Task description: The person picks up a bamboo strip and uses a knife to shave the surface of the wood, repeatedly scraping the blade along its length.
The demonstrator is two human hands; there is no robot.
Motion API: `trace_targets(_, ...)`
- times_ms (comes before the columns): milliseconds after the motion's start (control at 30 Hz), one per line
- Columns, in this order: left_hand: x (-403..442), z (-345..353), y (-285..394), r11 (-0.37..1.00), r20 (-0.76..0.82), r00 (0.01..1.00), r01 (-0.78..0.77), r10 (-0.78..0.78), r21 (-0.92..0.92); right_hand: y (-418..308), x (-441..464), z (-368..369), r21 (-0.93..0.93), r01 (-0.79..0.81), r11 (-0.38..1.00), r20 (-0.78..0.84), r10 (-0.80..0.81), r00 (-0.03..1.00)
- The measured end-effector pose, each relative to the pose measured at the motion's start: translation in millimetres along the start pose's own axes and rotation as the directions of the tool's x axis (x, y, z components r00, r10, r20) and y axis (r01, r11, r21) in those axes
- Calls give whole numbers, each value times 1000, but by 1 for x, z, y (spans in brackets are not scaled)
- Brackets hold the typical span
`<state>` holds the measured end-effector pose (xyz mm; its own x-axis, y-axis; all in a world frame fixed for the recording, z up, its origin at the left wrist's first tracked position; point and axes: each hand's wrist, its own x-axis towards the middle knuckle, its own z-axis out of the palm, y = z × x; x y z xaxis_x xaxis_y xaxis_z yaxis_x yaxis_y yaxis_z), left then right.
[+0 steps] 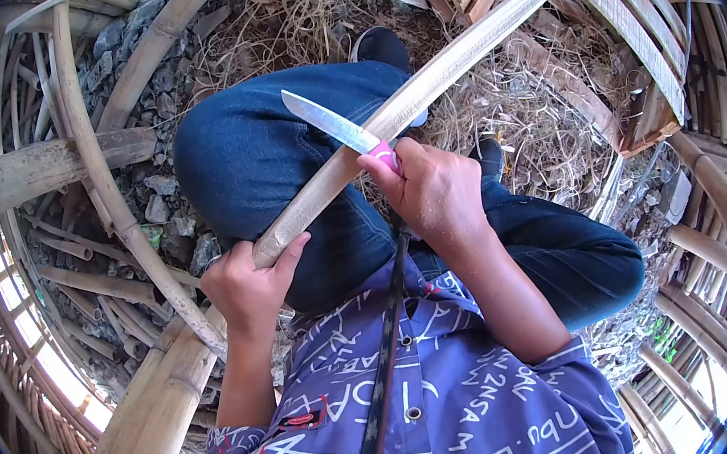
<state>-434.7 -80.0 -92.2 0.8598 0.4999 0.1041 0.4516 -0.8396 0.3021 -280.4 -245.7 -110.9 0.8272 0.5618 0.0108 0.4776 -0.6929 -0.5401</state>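
Note:
A long split bamboo strip (pixel 461 56) runs diagonally across my lap, from lower left to upper right. My left hand (pixel 249 285) is wrapped round its near end, beside my bent knee. In my right hand (pixel 432 185) is a knife with a pink handle (pixel 385 156). The knife's blade (pixel 326 122) points up and left, its base lying against the strip near the middle. Pale, scraped wood shows on the strip beyond the blade, and a browner surface shows on the nearer side.
Thin shavings (pixel 305 27) cover the ground ahead. Several pale slats (pixel 617 10) lie at the upper right. Bamboo poles (pixel 137 244) and a thick bamboo length (pixel 147 413) lie at the left, over grey stones (pixel 158 196). A bamboo fence surrounds the spot.

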Motion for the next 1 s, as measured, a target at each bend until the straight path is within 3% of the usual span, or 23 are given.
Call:
trace_targets(133, -1, 3, -2, 1000, -13, 1000, -17, 17, -16, 2, 1, -3, -42, 43, 998, -61, -45, 997)
trace_targets(233, -2, 1, 0, 999, 3, 1000, -10, 11, -37, 22, 6, -16, -103, -77, 992, -100, 67, 993)
trace_targets(300, -2, 1, -2, 1000, 6, 1000, -2, 2, -30, 45, 9, -24, -290, -66, 955, -137, 27, 990)
trace_targets(333, -3, 2, -2, 1000, -1, 1000, 7, -7, -21, 73, 11, -25, -334, -215, 918, -155, 172, 973)
trace_targets(367, -4, 3, -4, 1000, 0, 1000, 4, -4, -30, 123, 15, -29, -405, -175, 897, -356, 22, 934)
trace_targets(400, -5, 4, -8, 1000, -15, 1000, -10, 10, -21, 141, 24, -55, -193, -398, 897, -300, 332, 894)
trace_targets(433, -5, 4, -11, 1000, -30, 999, -23, 23, -11, 156, 26, -77, -242, -445, 862, -300, 370, 879)
trace_targets(467, -3, 4, -12, 1000, -34, 999, -25, 24, -17, 157, 24, -91, -343, -358, 868, -341, 240, 909)
trace_targets(533, -1, 4, -12, 999, -19, 999, -26, 26, 25, 139, 20, -102, -228, -372, 900, -348, 282, 894)
trace_targets(600, -4, 9, -15, 999, -35, 999, -34, 35, 3, 109, 15, -94, 22, -358, 934, -326, 345, 880)
trace_targets(667, -5, 10, -15, 999, -51, 998, -22, 21, -29, 59, 10, -78, 264, -403, 876, -184, 456, 871)
trace_targets(733, -3, 9, -8, 999, -83, 995, -50, 49, -7, 24, 0, -52, 307, -323, 895, -68, 359, 931)
trace_targets(800, -5, 8, -4, 1000, -65, 998, 23, -23, -2, 2, -4, -41, 208, -158, 965, 20, 157, 987)
trace_targets(933, -4, 4, -4, 1000, -42, 999, 21, -20, 17, 6, 5, -22, 70, -121, 990, 32, 119, 992)
trace_targets(1000, -2, 3, -2, 1000, -31, 999, 8, -8, -9, 15, 8, -18, 17, -30, 999, 19, 30, 999)
